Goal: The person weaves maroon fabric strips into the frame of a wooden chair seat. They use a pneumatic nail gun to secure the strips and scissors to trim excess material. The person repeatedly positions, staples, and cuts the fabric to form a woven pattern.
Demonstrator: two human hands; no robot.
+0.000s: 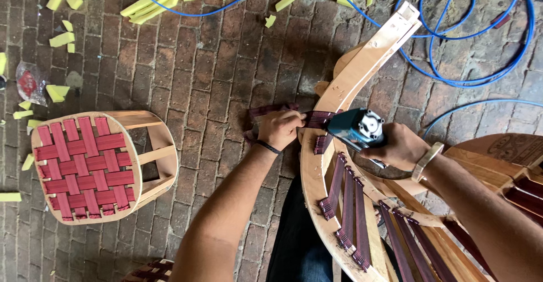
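Mid-frame, the left hand [280, 128] pinches a soft, stretchy maroon webbing strap [318, 118] taut over the stiff wooden chair frame [362, 67], while the right hand [399, 146] wraps closed around a heavy-looking teal staple gun [353, 128].

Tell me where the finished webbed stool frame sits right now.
In the head view, the stool frame with red woven webbing lies on its side on the brick floor, left of the person's left hand, among yellow foam scraps.
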